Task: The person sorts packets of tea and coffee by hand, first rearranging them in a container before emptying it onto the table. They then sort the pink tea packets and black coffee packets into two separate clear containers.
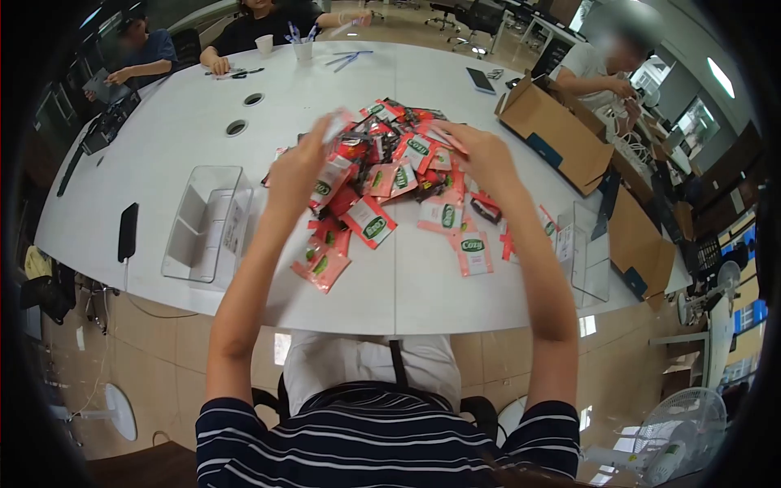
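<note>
A heap of small pink and red Cozy sachets [378, 220] lies on the white table, with darker shiny packets [378, 148] mixed in. My left hand [301, 167] is over the heap's left side, its fingers closed on a blurred pink-and-white sachet [338, 124]. From the right, my right hand [486, 161] reaches in, fingertips pinching a pink sachet [449, 138] at the top of the pile. Several sachets lie loose toward the near edge. A clear divided plastic box [168, 259] stands left of my left forearm, and another clear box [592, 264] is right of my right forearm.
Open cardboard boxes [557, 142] sit at the right edge. A phone [128, 231] on a cable lies at left, another phone [480, 80] at back right. A cup of pens [303, 50] and scissors [240, 74] are at the far side, where other people work.
</note>
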`<move>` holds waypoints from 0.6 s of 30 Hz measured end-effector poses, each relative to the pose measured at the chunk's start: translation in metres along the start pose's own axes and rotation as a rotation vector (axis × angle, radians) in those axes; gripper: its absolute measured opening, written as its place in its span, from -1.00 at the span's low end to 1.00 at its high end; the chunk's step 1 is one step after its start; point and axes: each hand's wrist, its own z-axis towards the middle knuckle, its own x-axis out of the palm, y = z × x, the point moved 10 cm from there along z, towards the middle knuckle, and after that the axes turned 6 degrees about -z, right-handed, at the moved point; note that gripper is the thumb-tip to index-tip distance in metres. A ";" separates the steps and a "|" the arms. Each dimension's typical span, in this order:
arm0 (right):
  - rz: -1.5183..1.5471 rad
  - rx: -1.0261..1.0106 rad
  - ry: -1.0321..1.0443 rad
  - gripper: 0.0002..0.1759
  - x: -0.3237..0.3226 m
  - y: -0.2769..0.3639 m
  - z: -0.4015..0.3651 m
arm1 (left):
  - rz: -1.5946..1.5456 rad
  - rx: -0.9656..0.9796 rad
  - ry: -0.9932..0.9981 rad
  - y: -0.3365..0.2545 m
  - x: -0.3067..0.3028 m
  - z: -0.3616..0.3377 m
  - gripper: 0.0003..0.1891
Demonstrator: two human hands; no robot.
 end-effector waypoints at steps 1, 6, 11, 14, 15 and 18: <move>0.007 -0.046 -0.057 -0.37 0.015 -0.002 0.009 | -0.035 -0.086 0.024 0.019 0.003 -0.003 -0.39; 0.134 0.149 0.170 -0.42 0.108 -0.027 0.048 | -0.150 0.015 -0.001 0.055 0.051 -0.022 -0.53; -0.006 -0.043 0.578 0.20 0.158 0.013 0.071 | -0.153 -0.230 0.297 0.050 0.065 -0.030 -0.22; 0.176 0.019 0.739 0.16 0.166 0.034 0.069 | -0.022 -0.150 0.383 0.042 0.079 -0.038 0.22; 0.202 0.052 0.751 0.12 0.163 0.040 0.071 | 0.023 -0.144 0.380 0.039 0.079 -0.040 0.25; -0.124 -0.059 0.501 -0.05 0.179 0.048 0.088 | 0.045 -0.145 0.358 0.039 0.084 -0.039 0.12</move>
